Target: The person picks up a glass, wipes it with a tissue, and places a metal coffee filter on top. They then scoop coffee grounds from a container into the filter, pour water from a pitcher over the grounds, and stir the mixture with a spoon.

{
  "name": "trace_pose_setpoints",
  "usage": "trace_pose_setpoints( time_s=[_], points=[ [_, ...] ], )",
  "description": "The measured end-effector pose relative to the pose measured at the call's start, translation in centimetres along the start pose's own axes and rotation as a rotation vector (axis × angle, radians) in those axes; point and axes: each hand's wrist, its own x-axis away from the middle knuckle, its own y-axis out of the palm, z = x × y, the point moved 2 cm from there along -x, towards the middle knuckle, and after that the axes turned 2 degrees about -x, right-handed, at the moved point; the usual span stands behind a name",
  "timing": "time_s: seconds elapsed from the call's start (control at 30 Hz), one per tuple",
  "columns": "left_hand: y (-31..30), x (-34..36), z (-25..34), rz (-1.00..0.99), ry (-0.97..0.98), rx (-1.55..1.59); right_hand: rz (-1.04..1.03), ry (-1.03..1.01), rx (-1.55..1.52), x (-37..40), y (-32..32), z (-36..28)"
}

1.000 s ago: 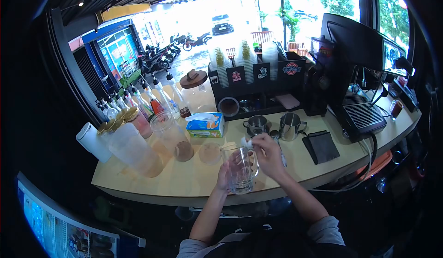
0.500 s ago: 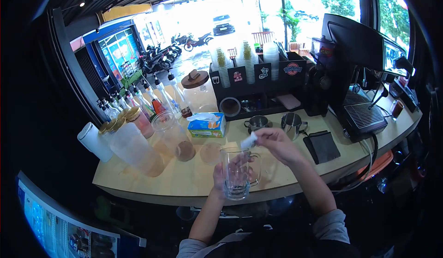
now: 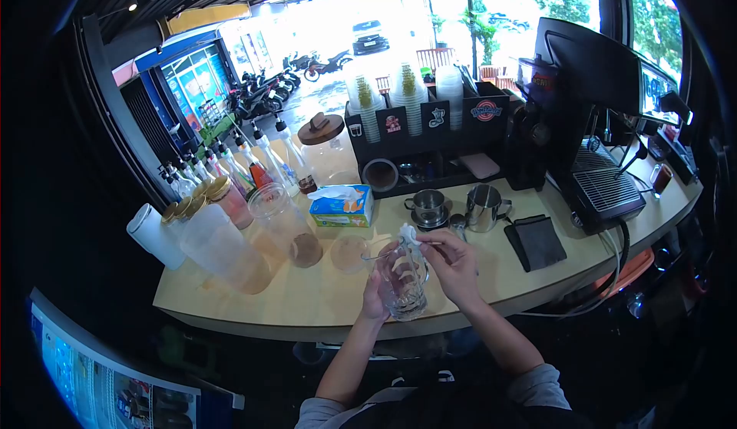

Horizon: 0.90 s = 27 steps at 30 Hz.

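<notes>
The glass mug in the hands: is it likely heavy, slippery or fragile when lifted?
Probably stiff and heavy for its size: the glass mug looks thick-walled. Likely fragile, being clear glass tilted over the hard counter. Perhaps slippery, being smooth: the left hand cups its side, and the right hand holds a tissue at its rim.

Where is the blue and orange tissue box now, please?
Head view, left of centre: the blue and orange tissue box sits between a clear jar and a steel cup.

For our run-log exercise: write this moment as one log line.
left hand: holds glass mug | right hand: pinches white paper at mug rim
</notes>
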Motion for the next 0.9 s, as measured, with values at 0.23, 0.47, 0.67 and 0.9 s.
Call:
trace_pose_setpoints(
  time_s=[0.23,0.47,0.67,0.9],
  points=[
    [-1.5,0.2,0.7,-0.078,-0.09,-0.008,-0.479,-0.217,0.523,-1.3,0.3,-4.1],
    [-1.5,0.7,1.3,-0.229,-0.213,-0.201,-0.879,0.259,0.381,-4.2,-0.6,-5.7],
    [-1.5,0.7,1.6,-0.183,-0.169,-0.029,-0.473,0.164,0.109,-3.5,0.3,-5.0],
    [-0.9,0.7,1.4,-0.211,-0.118,0.05,-0.474,-0.171,0.556,-2.1,0.9,-4.4]
  ],
)
